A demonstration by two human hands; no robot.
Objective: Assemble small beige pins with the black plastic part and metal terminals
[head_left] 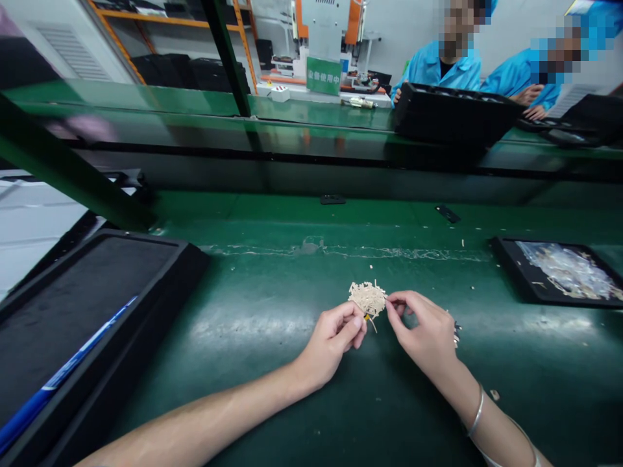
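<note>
Center frame, a small clump of tan strips [368, 298] is pinched over the green belt [272, 363] by the left hand [331, 340] and plucked at by the right hand [423, 331], so bits could easily get scattered if it's tugged too hard.

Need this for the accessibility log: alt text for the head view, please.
Two bare hands, left and right, pinch a small tan clump of thin strips over a green belt. A black tray with a blue pen sits at left, another tray of scraps at right; two people in blue work across the line.
</note>
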